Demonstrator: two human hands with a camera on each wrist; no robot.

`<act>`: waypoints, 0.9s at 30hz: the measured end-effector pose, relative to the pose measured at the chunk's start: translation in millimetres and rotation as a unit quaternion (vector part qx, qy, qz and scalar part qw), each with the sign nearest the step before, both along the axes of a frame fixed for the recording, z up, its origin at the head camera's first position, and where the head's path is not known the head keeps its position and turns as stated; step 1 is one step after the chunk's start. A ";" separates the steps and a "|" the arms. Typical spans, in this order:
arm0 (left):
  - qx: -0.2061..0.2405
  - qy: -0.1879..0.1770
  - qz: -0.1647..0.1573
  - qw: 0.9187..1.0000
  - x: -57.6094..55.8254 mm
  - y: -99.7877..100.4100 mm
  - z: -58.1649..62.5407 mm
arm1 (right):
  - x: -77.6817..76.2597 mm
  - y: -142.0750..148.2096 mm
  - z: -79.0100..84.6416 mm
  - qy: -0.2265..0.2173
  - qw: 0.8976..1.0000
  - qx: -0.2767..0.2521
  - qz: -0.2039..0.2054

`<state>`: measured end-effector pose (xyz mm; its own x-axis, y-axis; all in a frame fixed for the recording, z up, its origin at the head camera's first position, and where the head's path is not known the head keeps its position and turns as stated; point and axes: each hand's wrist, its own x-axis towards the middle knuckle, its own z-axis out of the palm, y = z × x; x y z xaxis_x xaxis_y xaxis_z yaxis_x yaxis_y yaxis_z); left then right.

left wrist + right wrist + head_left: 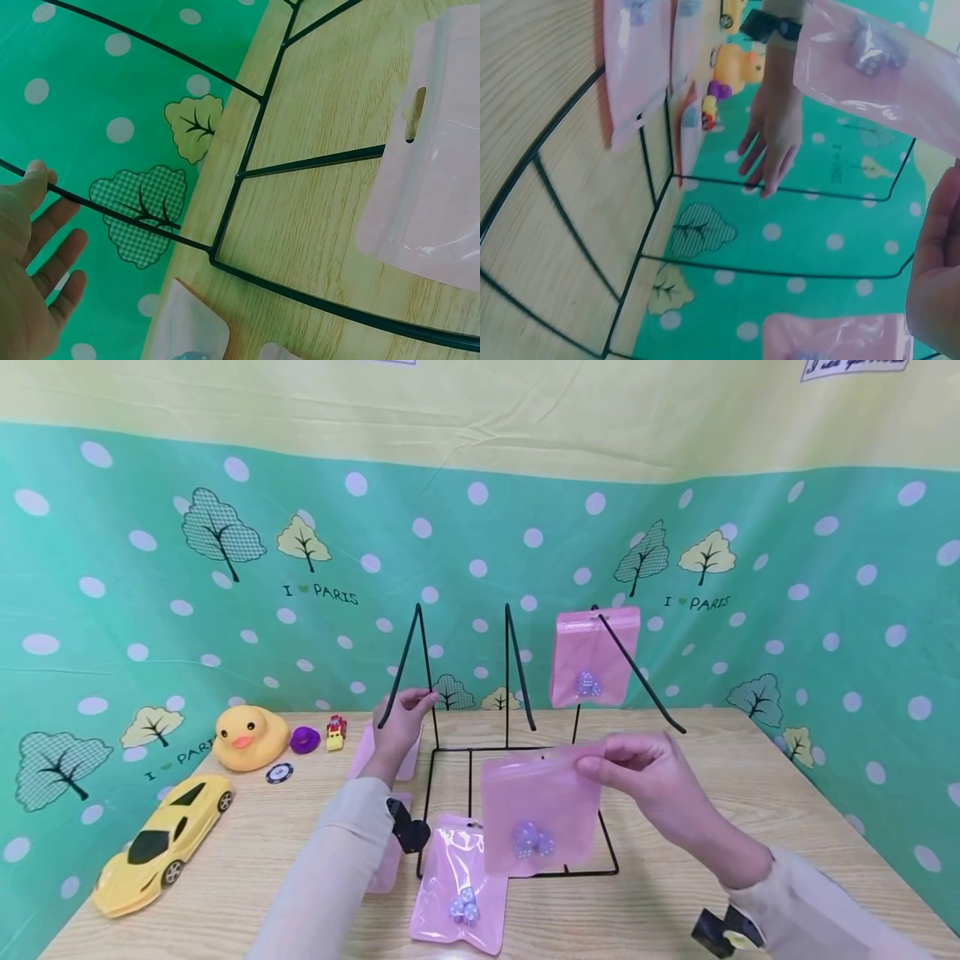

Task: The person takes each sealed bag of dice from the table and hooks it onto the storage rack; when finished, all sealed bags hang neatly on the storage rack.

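My right hand pinches the top right corner of a pink zip bag with purple dice inside. The bag hangs in front of a black wire display rack. With thumb and forefinger, my left hand pinches the rack's left upright; its other fingers are loosely bent. On the rack's right hook hangs another pink bag holding dice, while the middle and left hooks carry none. A third pink bag with dice lies on the table at the front of the rack.
More pink bags lie partly hidden under my left forearm. To the left are a yellow toy car, a rubber duck, a small purple hat, a poker chip and a small red-yellow toy. A patterned curtain stands behind the table.
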<state>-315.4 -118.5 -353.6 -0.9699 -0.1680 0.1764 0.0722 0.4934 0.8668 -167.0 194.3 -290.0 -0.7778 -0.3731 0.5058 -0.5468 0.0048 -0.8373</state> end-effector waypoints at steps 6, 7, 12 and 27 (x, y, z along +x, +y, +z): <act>0.005 0.001 0.002 1.000 0.2 0.1 0.2 | 2.2 -10.4 8.1 -0.023 0.999 -0.032 -0.001; 0.004 0.001 0.003 1.000 0.2 0.2 0.0 | 2.3 -11.5 8.9 -0.026 0.999 -0.036 0.000; 0.006 0.000 0.001 1.000 -0.4 0.1 -0.6 | 2.4 -16.0 12.0 -0.032 0.998 -0.045 -0.008; 0.010 0.009 0.002 1.000 -0.4 0.5 -0.9 | -12.0 -18.9 12.6 -0.053 0.996 -0.017 -0.070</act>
